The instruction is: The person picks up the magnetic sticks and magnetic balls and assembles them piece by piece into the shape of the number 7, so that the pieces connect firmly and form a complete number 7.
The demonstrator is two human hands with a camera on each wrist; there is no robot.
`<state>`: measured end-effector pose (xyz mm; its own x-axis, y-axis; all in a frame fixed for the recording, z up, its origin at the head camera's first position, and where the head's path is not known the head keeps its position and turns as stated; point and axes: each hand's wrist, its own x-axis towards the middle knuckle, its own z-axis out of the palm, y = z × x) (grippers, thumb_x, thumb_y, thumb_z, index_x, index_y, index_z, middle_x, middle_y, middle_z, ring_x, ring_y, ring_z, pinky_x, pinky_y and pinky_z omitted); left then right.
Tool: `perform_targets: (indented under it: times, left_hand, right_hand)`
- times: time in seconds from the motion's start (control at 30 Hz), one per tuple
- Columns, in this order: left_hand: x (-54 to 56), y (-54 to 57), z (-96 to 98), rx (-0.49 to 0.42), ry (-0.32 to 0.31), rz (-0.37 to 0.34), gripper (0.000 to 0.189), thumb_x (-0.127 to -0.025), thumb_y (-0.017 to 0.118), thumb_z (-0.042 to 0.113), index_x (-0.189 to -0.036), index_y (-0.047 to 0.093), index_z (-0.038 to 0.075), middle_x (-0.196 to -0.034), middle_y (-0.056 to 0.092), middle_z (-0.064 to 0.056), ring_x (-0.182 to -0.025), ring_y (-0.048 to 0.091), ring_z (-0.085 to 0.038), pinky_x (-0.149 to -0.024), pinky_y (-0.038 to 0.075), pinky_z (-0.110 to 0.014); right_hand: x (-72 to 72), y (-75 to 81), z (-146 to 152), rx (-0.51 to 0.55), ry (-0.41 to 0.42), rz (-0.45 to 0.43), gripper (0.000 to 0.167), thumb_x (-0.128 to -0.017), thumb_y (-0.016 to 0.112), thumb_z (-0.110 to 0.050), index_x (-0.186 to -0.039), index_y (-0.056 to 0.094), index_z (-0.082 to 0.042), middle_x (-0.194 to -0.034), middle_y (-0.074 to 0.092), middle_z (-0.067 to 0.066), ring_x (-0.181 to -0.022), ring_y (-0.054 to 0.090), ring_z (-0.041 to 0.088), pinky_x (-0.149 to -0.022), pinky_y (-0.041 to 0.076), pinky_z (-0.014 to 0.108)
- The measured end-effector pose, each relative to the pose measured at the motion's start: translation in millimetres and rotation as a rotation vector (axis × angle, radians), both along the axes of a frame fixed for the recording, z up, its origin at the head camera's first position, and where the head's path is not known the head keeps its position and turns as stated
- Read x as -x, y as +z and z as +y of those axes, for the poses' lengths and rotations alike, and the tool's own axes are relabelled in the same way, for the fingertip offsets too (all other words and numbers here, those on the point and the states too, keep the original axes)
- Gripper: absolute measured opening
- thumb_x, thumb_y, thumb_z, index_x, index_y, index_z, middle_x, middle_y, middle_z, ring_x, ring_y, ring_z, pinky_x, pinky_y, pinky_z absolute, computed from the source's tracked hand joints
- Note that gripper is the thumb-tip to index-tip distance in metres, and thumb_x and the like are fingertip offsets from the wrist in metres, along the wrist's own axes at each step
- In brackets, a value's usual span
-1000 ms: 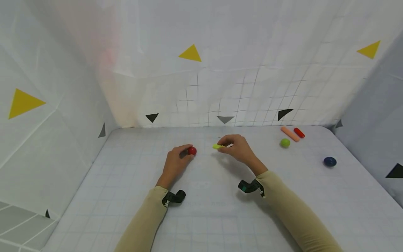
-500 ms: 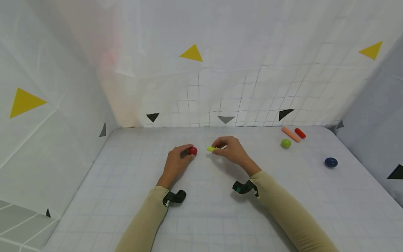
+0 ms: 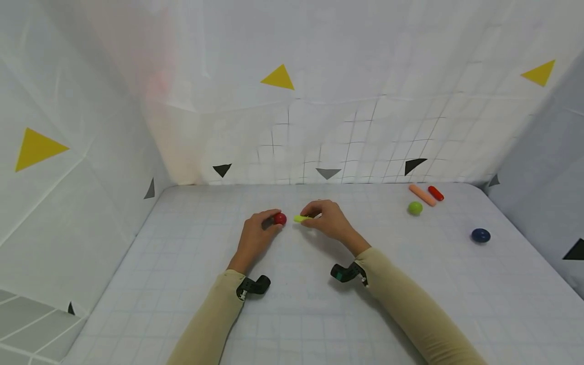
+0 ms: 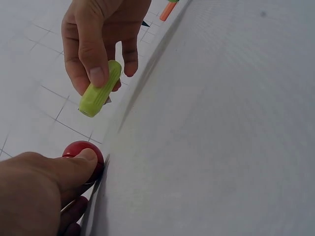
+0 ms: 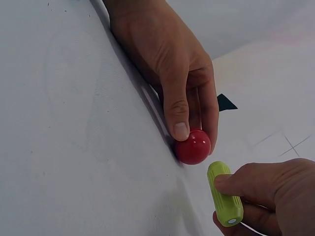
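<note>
My left hand (image 3: 255, 237) grips a shiny red ball (image 3: 280, 219) near the middle of the white table, thumb on one side and fingers on the other. In the right wrist view the ball (image 5: 194, 147) sits low against the table surface. Between thumb and fingers, my right hand (image 3: 329, 221) pinches a short yellow-green ribbed cylinder (image 5: 226, 196). It is held above the table, with its free end pointing at the ball. A narrow gap separates the two in both wrist views. The left wrist view shows the cylinder (image 4: 101, 91) tilted, its lower end nearer the ball.
At the back right lie a peach-orange stick (image 3: 422, 194), a shorter red stick (image 3: 436, 193) and a green ball (image 3: 415, 208). A dark blue egg-shaped piece (image 3: 481, 235) lies farther right. White sheeting (image 3: 356, 137) walls the table's back and sides.
My right hand has moved left and slightly nearer, bringing the yellow-green cylinder close to the red ball. The left hand stays in place, holding the ball.
</note>
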<state>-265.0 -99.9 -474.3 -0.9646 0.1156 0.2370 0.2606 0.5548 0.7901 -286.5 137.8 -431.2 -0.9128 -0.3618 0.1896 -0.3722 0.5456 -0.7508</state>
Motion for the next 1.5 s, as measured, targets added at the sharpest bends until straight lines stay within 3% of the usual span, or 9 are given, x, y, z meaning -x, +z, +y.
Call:
perform_targets:
  times: [0.6,1.5]
  left_hand:
    - [0.0,-1.9,-0.7,-0.01,0.0,-0.007,0.042,-0.096,0.078,0.018,-0.137,0.07,0.02,-0.137,0.065,-0.003,-0.134,0.053,-0.022,-0.114,0.039,-0.047]
    - [-0.2,1.4,0.1,-0.003,-0.01,0.006,0.042,-0.096,0.079,0.017,-0.137,0.07,0.017,-0.137,0.066,-0.004,-0.134,0.054,-0.023,-0.113,0.039,-0.047]
  right_hand:
    - [4.4,-7.4,-10.8,-0.044,-0.002,-0.01,0.014,-0.089,0.082,-0.012,-0.103,0.079,-0.011,-0.097,0.073,-0.002,-0.094,0.067,0.018,-0.079,0.052,0.038]
    - [8.0,-11.1,-18.2,-0.019,0.025,0.021,0.014,-0.09,0.081,-0.008,-0.103,0.078,-0.009,-0.098,0.074,-0.002,-0.093,0.069,0.017,-0.084,0.055,0.039]
